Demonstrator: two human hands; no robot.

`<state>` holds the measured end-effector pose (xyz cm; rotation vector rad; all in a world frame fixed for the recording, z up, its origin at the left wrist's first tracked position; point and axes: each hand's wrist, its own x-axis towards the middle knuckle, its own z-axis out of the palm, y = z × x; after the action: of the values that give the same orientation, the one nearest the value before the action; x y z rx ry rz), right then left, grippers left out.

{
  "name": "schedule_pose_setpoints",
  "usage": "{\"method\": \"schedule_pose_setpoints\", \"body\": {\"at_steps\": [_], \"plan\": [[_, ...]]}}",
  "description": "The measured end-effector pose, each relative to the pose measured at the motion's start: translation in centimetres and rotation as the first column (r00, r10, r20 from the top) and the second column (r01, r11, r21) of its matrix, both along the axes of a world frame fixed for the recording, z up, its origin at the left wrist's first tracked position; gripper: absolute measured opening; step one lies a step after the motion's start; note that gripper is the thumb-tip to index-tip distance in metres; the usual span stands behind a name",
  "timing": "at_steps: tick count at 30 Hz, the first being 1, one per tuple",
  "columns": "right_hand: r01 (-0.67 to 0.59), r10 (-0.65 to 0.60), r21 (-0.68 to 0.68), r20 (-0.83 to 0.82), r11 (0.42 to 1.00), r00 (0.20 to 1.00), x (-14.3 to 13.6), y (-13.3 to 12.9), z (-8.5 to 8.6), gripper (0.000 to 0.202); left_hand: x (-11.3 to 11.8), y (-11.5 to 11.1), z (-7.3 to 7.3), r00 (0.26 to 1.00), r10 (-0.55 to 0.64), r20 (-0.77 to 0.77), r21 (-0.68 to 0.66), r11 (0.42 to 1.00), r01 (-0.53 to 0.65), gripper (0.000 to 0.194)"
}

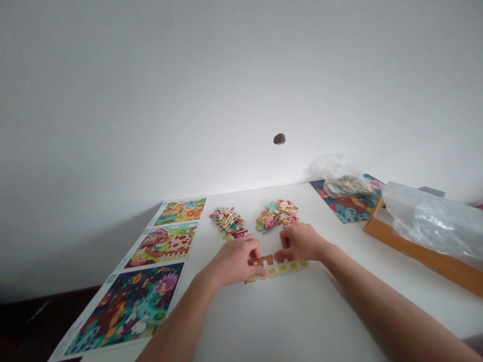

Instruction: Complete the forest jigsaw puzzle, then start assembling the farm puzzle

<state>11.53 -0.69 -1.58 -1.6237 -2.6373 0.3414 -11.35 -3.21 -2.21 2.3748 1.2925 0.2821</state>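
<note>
A joined row of jigsaw puzzle pieces (282,268), printed with a white fence on green and brown, lies flat on the white table in front of me. My left hand (237,260) is closed over its left end, thumb and fingertips on a puzzle piece there. At the row's upper edge, my right hand (302,242) has curled fingers and a thumb on a brown piece. The fingers partly hide the pieces they touch. Just beyond the hands lie two loose heaps: a left pile of puzzle pieces (228,219) and a right pile with pink animal parts (277,215).
Printed picture sheets, including a farm picture (164,244) and a dark forest picture (130,306), line the left side. At the right are an orange-brown box (415,247) with plastic wrap (433,216) and a bag of pieces (347,185) on a dark picture sheet (345,208). A wall stands behind.
</note>
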Motion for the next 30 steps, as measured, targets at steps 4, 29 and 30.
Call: {"method": "schedule_pose_setpoints", "body": {"at_steps": [4, 29, 30], "plan": [[-0.017, 0.018, -0.012, 0.011, 1.0, 1.0, -0.8, -0.6, 0.0, 0.043, 0.5, -0.1, -0.2, 0.999, 0.045, -0.017, 0.054, 0.998, -0.044, 0.042], [-0.017, 0.017, -0.191, 0.001, 0.981, 1.0, 4.0, 1.0, 0.4, 0.038, -0.8, 1.0, -0.4, 0.997, 0.083, 0.0, -0.048, 0.995, -0.083, 0.033], [-0.032, 0.03, -0.193, -0.012, 0.981, 0.999, 4.0, 1.0, 0.4, 0.037, -0.8, 1.0, -0.5, 0.997, 0.083, 0.007, -0.053, 0.995, -0.083, 0.034]]}}
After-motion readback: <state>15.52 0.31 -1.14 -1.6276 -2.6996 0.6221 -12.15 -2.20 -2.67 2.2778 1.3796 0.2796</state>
